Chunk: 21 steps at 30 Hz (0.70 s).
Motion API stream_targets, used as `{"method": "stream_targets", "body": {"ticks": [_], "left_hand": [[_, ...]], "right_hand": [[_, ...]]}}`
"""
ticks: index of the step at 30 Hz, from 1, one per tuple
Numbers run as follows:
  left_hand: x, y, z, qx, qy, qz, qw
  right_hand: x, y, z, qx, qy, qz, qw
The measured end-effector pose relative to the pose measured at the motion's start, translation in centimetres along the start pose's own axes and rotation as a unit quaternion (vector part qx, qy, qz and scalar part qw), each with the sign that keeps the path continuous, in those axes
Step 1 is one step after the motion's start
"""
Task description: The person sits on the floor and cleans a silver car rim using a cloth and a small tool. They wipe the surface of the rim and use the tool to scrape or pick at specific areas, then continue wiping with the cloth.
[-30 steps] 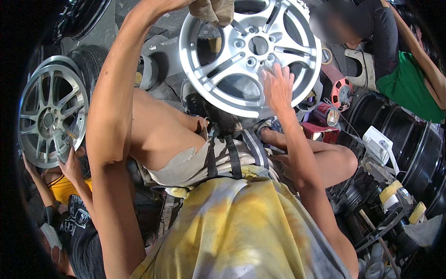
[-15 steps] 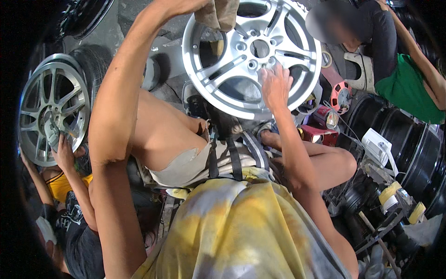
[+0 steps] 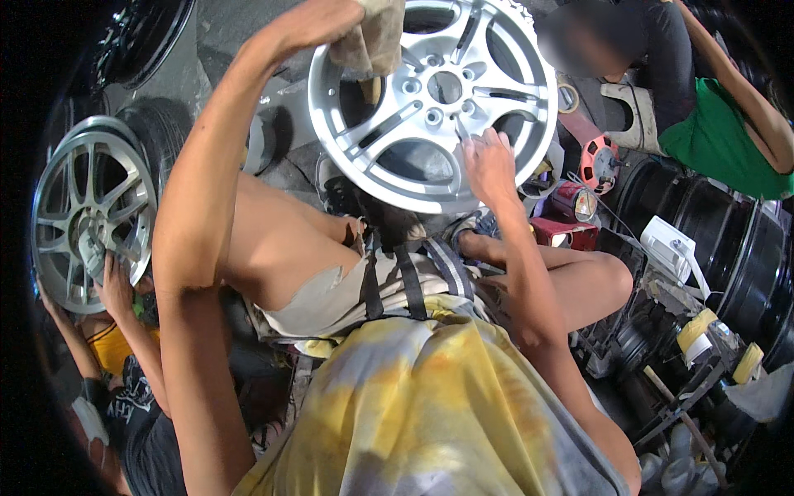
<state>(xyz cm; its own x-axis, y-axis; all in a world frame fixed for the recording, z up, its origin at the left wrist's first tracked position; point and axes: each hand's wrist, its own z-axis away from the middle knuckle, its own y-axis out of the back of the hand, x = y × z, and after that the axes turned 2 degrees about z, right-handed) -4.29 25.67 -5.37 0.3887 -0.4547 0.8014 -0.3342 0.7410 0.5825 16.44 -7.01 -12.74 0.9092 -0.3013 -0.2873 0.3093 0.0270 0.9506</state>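
Note:
A silver alloy wheel rim (image 3: 397,186) with paired spokes and a round centre hole is tilted up in front of me. My left hand (image 3: 337,18), at the top edge, is closed on a beige rag (image 3: 376,41) that hangs over the rim's upper left part. The rag hides some of my fingers. My right hand (image 3: 491,165) rests on the lower right spoke, its fingers laid on the metal and slightly bent. Nothing shows in that hand.
To my left, a co-worker's hand (image 3: 116,285) holds a grey pad against another alloy wheel (image 3: 50,207). At upper right sits a person in a green shirt (image 3: 724,136). Dark wheels (image 3: 728,264), a red tin (image 3: 571,202) and a tape roll (image 3: 567,99) lie to the right.
The wheel rim has shifted slightly left in view. My left hand and the rag have come a little lower and left. My right hand has slid slightly down the spoke.

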Motion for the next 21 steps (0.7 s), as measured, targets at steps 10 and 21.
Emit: {"method": "stream_targets", "body": {"ticks": [10,21], "left_hand": [[-2.5,2.2,0.8,0.094,0.189,0.197,0.957],[-12.8,0.0,4.2,-0.091,0.273,-0.086,0.954]], "right_hand": [[8.3,5.0,3.8,0.142,-0.280,-0.300,0.901],[1.5,-3.1,1.4,0.077,-0.239,-0.300,0.920]]}}
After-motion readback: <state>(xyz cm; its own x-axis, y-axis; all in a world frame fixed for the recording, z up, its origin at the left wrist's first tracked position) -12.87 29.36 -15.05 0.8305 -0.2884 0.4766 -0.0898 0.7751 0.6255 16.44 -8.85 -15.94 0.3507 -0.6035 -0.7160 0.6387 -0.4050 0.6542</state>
